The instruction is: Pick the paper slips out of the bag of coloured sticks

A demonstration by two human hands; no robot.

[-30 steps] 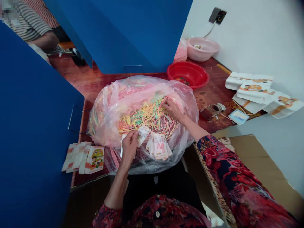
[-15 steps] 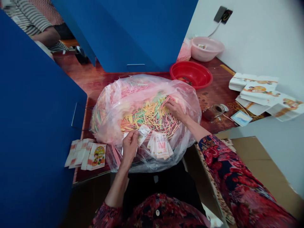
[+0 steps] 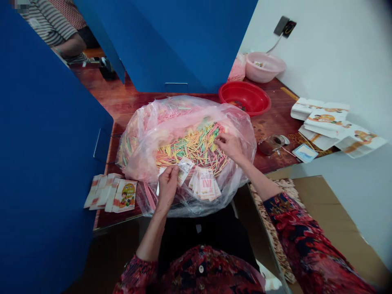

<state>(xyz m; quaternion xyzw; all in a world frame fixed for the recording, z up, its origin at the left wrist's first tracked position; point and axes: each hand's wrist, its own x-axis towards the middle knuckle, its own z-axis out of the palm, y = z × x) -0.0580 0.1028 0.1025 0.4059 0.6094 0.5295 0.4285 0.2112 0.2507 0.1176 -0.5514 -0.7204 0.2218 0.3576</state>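
A large clear plastic bag (image 3: 141,134) lies opened on the table, full of thin pink, yellow and green sticks (image 3: 190,145). My left hand (image 3: 168,185) is closed at the bag's near side, pinching a small printed packet (image 3: 185,169) between thumb and fingers. Over the right part of the stick pile is my right hand (image 3: 229,145), its fingertips drawn together; whether sticks are between them is too small to tell. Just right of the held packet, a fanned stack of similar printed packets (image 3: 206,183) rests on the bag's near edge.
Blue partitions (image 3: 171,45) stand behind and at left. More printed packets (image 3: 125,196) lie at the table's left. To the right are a red basin (image 3: 260,100), a pink basin (image 3: 266,73), a glass jar (image 3: 272,145), a small notepad (image 3: 305,153) and folded paper bags (image 3: 327,118).
My right hand has shifted slightly right and down, drawing back a little over the sticks. My left hand stays on the packet. The camera view has tilted slightly.
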